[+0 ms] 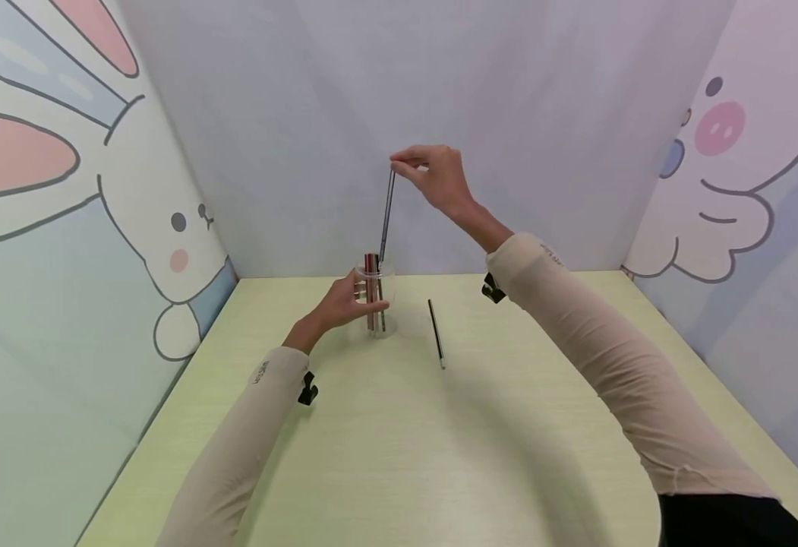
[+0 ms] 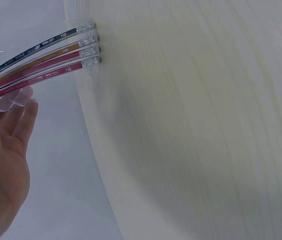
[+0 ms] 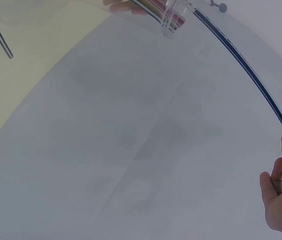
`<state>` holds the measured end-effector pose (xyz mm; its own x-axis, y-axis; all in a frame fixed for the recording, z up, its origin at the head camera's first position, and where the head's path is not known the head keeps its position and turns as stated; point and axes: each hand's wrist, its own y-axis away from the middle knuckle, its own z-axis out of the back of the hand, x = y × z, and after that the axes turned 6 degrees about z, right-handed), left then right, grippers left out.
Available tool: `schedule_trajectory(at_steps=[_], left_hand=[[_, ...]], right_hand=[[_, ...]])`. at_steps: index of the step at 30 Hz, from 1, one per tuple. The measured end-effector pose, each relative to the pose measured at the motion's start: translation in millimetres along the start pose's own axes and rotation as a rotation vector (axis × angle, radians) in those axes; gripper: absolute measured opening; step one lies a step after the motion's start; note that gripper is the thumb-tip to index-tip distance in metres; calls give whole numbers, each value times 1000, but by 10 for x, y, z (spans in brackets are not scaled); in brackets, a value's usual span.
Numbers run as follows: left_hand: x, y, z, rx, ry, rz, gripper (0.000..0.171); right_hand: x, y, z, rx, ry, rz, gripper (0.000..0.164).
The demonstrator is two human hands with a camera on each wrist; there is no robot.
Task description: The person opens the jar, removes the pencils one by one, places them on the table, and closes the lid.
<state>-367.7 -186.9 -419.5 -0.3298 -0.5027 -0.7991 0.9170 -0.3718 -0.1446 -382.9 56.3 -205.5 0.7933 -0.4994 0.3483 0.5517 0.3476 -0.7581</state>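
Note:
My left hand (image 1: 340, 304) grips a clear cup (image 1: 389, 289) standing near the table's back edge, the thumb across its front. Several pencils (image 2: 56, 52) stand in the cup, dark, orange and red, their ferrule ends down in the left wrist view. Above the cup, my right hand (image 1: 440, 178) pinches the upper end of a dark blue pencil (image 3: 245, 65) between thumb and fingers. This pencil hangs nearly upright, slightly tilted, with its lower end at the cup's rim. Whether that end is inside the rim, I cannot tell.
A dark pencil (image 1: 436, 334) with a pale end lies on the light wooden table (image 1: 385, 441), right of the cup. A plain pale wall (image 1: 289, 152) rises behind the table, and panels with cartoon animals flank both sides.

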Motion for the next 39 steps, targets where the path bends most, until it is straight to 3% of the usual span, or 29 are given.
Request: schedule_trajectory(at_steps=[13, 22, 30, 39], left_hand=[[7, 3, 10, -2, 4, 3, 76], [-19, 32, 49, -12, -13, -10, 77], [-24, 48, 52, -10, 2, -5, 78], [-16, 59, 51, -14, 11, -5, 78]], right_hand=[[-56, -33, 206, -45, 22, -59, 23], [-222, 69, 295, -11, 17, -127, 25], [-557, 392, 220, 114, -28, -240, 26], [-942, 891, -19, 280, 31, -341, 27]])
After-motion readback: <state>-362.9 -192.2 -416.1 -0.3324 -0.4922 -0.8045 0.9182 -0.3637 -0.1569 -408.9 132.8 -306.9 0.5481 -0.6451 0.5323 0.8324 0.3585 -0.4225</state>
